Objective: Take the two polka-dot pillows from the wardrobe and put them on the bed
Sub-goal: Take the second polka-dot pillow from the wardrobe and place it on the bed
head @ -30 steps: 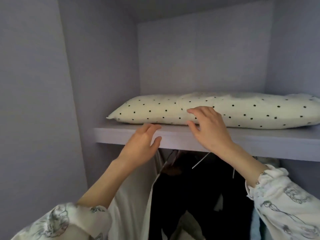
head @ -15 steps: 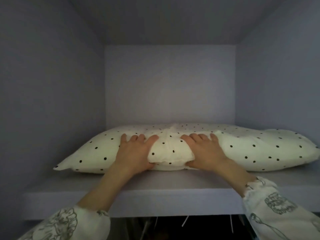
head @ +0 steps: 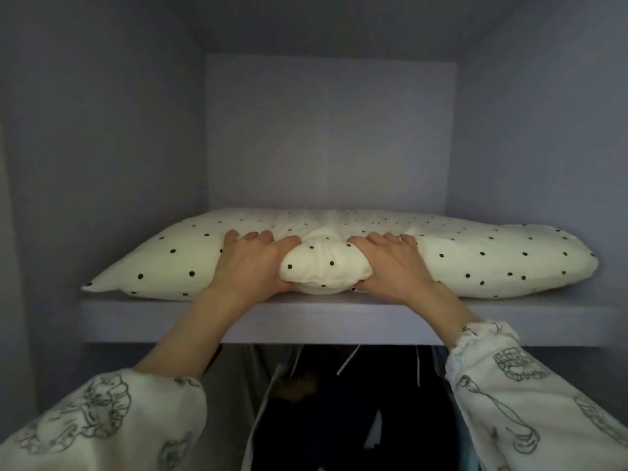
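Step in hand: securing a grip on the polka-dot bedding on the wardrobe shelf (head: 339, 321), ahead of pulling it out. The cream polka-dot pillow (head: 475, 260) lies flat along the shelf, spanning nearly from the left wall to the right wall, its near side just behind the shelf's front edge. Whether this is 1 long pillow or 2 stacked or abutting, cannot tell.

Left hand (head: 249, 266): fingers curled over the top at mid-length, thumb underneath, gripping a wad of fabric and filling. Right hand (head: 394, 266): same grip, mirrored, just right of the left. Between the 2 hands the material bulges forward in a tight roll at the front edge.

Below the shelf, dark hanging clothes (head: 339, 402) are visible.

Next move, as a judgement: draw the bundle straight forward over the front edge and support the long trailing ends, which are likely to sag and drag.

Versus 0.5 s ago: both hands lay flatter on the pillow; now the fingers are dug in deeper and the bunch between them is rounder and more compressed. The pillow has not left the shelf.
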